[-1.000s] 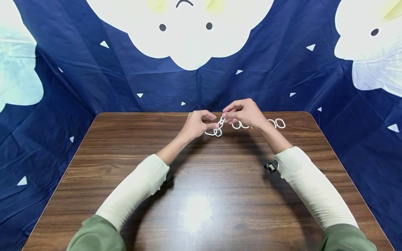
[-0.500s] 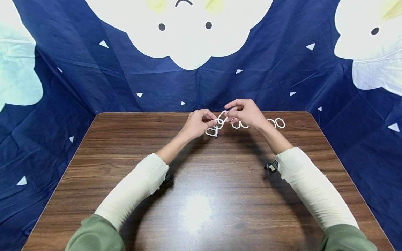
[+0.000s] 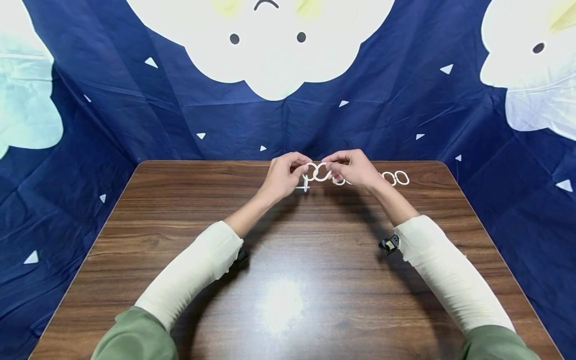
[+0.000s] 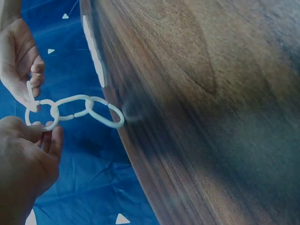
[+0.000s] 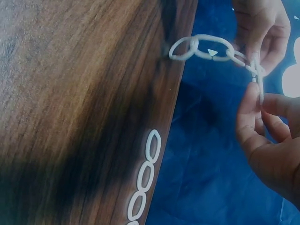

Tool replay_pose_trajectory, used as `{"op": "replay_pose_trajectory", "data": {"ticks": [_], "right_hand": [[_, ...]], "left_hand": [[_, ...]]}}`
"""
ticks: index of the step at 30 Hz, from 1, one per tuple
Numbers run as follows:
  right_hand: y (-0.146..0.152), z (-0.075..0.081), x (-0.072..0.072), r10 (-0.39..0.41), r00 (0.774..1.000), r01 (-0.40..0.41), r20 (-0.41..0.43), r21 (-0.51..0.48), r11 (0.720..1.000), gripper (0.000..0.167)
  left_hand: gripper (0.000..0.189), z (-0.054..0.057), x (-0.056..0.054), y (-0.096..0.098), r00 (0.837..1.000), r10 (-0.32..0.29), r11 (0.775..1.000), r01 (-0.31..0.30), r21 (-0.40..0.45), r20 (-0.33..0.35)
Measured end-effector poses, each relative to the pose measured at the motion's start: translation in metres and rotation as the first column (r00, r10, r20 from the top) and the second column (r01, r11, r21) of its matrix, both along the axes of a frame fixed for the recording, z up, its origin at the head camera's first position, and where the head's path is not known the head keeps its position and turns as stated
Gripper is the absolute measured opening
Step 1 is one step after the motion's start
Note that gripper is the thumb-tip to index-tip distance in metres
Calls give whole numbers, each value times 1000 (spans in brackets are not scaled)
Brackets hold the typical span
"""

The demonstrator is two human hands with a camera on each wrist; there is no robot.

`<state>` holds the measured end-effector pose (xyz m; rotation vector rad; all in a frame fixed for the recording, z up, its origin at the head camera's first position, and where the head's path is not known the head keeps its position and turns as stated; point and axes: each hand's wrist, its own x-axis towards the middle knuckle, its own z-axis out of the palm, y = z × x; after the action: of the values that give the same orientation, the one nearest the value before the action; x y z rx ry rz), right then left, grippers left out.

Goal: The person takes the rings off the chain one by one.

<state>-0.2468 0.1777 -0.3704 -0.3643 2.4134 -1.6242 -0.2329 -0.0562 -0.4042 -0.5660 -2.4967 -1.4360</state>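
Note:
White oval links hang together as a short chain close over the table's far edge. In the head view, my left hand pinches the chain's end link between thumb and fingers. Facing it, my right hand pinches another white link by its end. This link passes through the left hand's link, overlapping it in the head view as two crossed rings. From the left hand the rest of the chain dangles, its lowest link beside the table edge in the left wrist view.
A row of several loose white links lies along the far edge of the brown wooden table, partly hidden behind the right hand in the head view. A blue cloth with white clouds hangs behind the table.
The right hand has lowered slightly and turned its link to face the camera, beside the left hand's link. The hanging chain has swung a little to the left.

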Motion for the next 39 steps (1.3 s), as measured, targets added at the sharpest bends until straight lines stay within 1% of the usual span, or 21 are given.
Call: {"op": "replay_pose_trajectory", "data": {"ticks": [5,11,15,21,24,26,29,31,33,36,39], "right_hand": [[0,-4,3,17,1000,-17,17,-10,1000,28],[1,-5,4,13,1000,-13,12,-14,1000,29],[3,-6,3,2,1000,-2,16,-29,1000,29],[12,-9,2,-23,999,25,29,-63,998,29],[17,-11,2,-38,999,38,22,-17,999,30],[21,-13,2,-50,999,50,9,47,998,28],[25,-19,3,-58,998,60,-17,139,988,26],[26,-25,3,-62,998,65,-22,158,985,25],[27,-33,4,-66,998,66,-3,144,987,25],[25,-44,5,-71,996,65,52,107,992,24],[24,-54,5,-71,995,61,72,130,990,23]], "left_hand": [[12,0,1,2,1000,22,999,-21,27,-16],[13,-1,0,1,1000,28,998,-28,54,-13],[13,-1,-1,-3,999,36,998,-35,60,-13],[12,-2,-2,-8,998,60,997,-59,41,-13],[13,-2,-2,-9,998,57,998,-57,41,1],[13,-2,-2,-9,998,56,997,-57,46,9],[13,-1,-2,-9,998,57,997,-58,59,24],[13,0,-2,-10,998,57,996,-59,65,36],[13,1,-2,-10,997,55,996,-58,71,47],[13,3,-2,-10,997,52,996,-56,68,56],[13,3,-1,-11,997,49,997,-52,58,57]]}}
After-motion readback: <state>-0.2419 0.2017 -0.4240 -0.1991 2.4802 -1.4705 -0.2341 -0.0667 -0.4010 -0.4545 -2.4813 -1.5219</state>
